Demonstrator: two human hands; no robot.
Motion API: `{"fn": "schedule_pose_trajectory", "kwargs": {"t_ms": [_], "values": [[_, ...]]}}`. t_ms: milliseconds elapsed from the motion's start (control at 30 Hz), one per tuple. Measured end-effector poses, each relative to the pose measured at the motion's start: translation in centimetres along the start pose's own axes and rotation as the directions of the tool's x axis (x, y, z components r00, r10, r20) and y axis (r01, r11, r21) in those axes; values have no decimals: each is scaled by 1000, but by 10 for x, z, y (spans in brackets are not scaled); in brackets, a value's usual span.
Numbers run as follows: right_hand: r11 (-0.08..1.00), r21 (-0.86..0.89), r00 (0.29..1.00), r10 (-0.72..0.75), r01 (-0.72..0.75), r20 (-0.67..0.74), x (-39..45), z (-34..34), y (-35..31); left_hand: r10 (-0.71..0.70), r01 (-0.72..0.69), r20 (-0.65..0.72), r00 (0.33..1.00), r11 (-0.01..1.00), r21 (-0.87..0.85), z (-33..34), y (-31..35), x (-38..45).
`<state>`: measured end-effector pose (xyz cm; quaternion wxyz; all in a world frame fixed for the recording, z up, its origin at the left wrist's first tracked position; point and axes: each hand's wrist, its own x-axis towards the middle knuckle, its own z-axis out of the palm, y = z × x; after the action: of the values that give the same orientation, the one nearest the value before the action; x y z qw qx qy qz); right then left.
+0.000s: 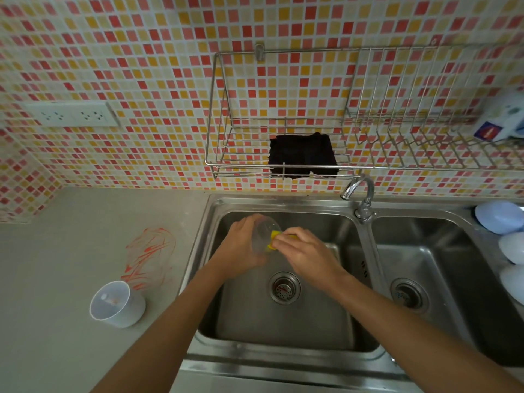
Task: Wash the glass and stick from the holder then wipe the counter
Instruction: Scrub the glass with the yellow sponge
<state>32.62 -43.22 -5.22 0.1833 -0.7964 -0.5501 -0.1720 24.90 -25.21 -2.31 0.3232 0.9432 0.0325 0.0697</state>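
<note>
Over the steel sink (283, 321), my left hand (241, 251) fingers curl round the clear glass (262, 232); my right hand (306, 252) fingers pinch a yellow sponge (273, 236) against its rim.

The grey counter (71, 251) runs along the tiled wall and carries a double-basin stainless steel sink (365, 251) set into its right portion. A white plastic holder cup (117, 304) stands on the counter, left of the sink and near the front edge. Red scribbled marks (150, 253) cover the surface just behind the cup. Three pale blue rounded objects (500, 221) sit in a row on the ledge right of the sink; their type cannot be determined.
</note>
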Motion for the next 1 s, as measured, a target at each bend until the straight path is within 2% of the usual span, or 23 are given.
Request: {"fn": "schedule_pose_trajectory", "kwargs": {"t_ms": [100,200,233,333,400,467,533,600,700,767,833,900,1000], "values": [[989,125,994,69,-80,90,1,-4,-13,-87,90,-64,994,995,51,6,-5,-4],[835,406,914,251,-370,317,9,-17,-22,-98,96,11,995,988,117,6,-12,-7],[792,447,895,267,-415,358,9,-16,-23,-90,86,31,995,991,107,5,-13,-9],[864,386,908,169,-324,384,8,-13,-20,-48,43,55,997,994,98,3,-14,-12],[978,190,940,15,-84,340,10,-10,-14,-38,27,96,995,994,108,4,-10,-13],[992,2,950,-120,124,287,17,-9,-6,-32,20,117,993,995,103,6,-5,-14],[979,-83,960,-162,185,229,22,-11,-3,-12,2,96,995,995,101,5,-1,-12],[990,-58,980,-116,127,161,19,-7,-3,12,-21,84,996,994,103,2,-1,-9],[988,123,991,85,-97,103,4,0,-10,14,-19,54,998,994,108,-4,-4,-6],[891,318,945,292,-325,147,-3,3,-20,3,-7,35,999,992,127,-4,-8,-7],[783,434,895,386,-446,223,-7,4,-32,-1,-6,47,999,988,154,-2,-11,-11],[797,430,905,353,-424,237,-9,7,-39,1,-12,66,998,987,162,3,-12,-18],[915,306,953,196,-262,229,-4,16,-33,3,-13,87,996,992,123,11,-10,-25]]}}
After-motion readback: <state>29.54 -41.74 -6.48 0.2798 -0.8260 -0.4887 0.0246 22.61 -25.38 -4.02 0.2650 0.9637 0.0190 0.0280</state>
